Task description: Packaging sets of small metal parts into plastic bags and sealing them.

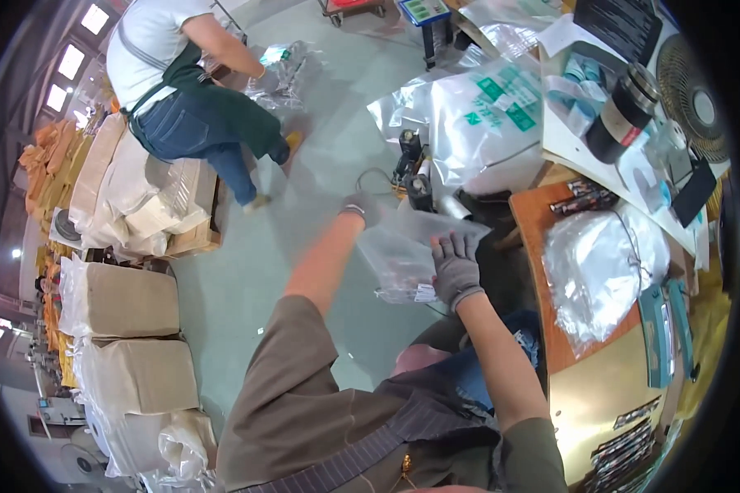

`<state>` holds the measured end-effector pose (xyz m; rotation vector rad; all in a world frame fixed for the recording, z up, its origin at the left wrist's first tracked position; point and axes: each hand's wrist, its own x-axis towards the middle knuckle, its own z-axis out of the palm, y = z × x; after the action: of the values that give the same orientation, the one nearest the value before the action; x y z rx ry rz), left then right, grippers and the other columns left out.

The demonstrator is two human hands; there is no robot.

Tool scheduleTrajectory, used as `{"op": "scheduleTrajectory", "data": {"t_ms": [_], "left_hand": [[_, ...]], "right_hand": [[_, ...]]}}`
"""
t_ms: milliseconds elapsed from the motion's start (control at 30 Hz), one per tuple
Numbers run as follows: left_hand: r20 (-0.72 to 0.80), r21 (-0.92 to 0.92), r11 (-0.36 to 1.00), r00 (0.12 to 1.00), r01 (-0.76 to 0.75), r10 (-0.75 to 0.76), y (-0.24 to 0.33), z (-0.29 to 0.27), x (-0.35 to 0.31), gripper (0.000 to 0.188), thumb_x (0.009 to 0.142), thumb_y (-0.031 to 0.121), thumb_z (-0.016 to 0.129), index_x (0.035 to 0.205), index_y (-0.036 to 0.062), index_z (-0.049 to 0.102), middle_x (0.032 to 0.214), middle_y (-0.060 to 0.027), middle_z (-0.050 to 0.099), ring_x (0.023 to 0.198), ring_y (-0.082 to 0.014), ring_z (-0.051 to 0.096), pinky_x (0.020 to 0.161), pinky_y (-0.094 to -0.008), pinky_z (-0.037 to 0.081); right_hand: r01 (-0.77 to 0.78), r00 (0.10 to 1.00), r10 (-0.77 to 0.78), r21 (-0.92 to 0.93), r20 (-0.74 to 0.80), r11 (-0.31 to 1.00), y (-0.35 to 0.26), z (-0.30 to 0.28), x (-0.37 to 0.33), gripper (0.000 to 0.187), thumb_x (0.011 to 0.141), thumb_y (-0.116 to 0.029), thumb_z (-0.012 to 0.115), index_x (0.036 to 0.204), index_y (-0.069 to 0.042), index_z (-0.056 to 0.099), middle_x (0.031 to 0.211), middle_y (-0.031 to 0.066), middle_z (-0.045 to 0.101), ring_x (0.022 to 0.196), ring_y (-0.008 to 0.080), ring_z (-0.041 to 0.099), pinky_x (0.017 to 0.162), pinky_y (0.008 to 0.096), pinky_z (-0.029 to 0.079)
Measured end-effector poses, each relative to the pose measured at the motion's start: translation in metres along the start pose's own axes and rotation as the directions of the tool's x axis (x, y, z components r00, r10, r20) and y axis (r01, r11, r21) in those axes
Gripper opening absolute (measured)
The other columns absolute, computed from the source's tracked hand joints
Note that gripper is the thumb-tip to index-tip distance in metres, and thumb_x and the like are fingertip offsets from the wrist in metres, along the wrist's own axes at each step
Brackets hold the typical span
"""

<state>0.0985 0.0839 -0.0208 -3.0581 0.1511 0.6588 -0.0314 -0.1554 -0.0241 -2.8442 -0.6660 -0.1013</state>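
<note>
A clear plastic bag with a small white label near its lower edge spans the space between my hands. My left hand, in a grey glove and blurred, is closed at the bag's upper left corner; its fingertips are partly hidden. On the bag's right side lies my right hand, also gloved in grey, with its fingers stretched out over the film. Just beyond the bag stands a dark device with black cylindrical parts.
To the right, a wooden table carries bundled clear bags and a green sealer-like tool. Behind it are a black flask and a fan. Wrapped cartons line the left. A co-worker bends over plastic ahead.
</note>
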Motion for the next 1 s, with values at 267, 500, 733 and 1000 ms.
{"op": "scheduleTrajectory", "data": {"t_ms": [267,500,733,1000], "left_hand": [[-0.064,-0.203,0.978,0.998,-0.042,0.030,-0.005,-0.009,-0.056,0.040,0.080,0.038,0.054,0.095,0.0025,0.065,0.096,-0.0226,0.063,0.091,-0.0374,0.061,0.079,-0.0437,0.048],[-0.074,-0.283,0.956,0.992,0.079,-0.104,-0.007,0.023,-0.042,0.041,0.082,0.041,0.052,0.094,0.0047,0.066,0.095,-0.0213,0.062,0.094,-0.0364,0.059,0.083,-0.0433,0.046],[-0.246,-0.279,0.959,0.969,-0.043,-0.028,0.020,-0.013,-0.075,0.042,0.080,0.038,0.056,0.111,0.0110,0.060,0.099,-0.0147,0.064,0.094,-0.0326,0.060,0.081,-0.0433,0.047],[-0.455,-0.285,0.906,0.876,-0.314,0.160,0.041,-0.026,-0.124,0.032,0.081,0.034,0.056,0.095,0.0053,0.060,0.093,-0.0162,0.063,0.089,-0.0347,0.060,0.075,-0.0448,0.047]], "right_hand": [[0.091,0.993,-0.078,0.155,-0.084,0.984,0.019,-0.034,-0.014,0.016,0.065,-0.013,0.062,0.081,-0.011,0.062,0.081,0.0066,0.064,0.091,0.0250,0.058,0.105,0.0537,0.028],[0.008,0.994,0.002,0.086,-0.113,0.996,0.015,-0.033,-0.026,0.017,0.072,-0.018,0.062,0.087,-0.010,0.061,0.087,0.0084,0.063,0.096,0.0268,0.057,0.103,0.0519,0.031],[-0.109,0.960,0.158,0.210,-0.231,0.972,0.016,-0.082,-0.102,0.030,0.076,-0.019,0.063,0.104,-0.010,0.056,0.102,0.0128,0.059,0.104,0.0321,0.053,0.099,0.0511,0.032],[-0.543,0.729,0.551,0.146,-0.406,0.827,0.045,-0.068,-0.264,0.039,0.077,-0.013,0.061,0.114,-0.005,0.054,0.115,0.0173,0.055,0.110,0.0370,0.048,0.095,0.0455,0.037]]}}
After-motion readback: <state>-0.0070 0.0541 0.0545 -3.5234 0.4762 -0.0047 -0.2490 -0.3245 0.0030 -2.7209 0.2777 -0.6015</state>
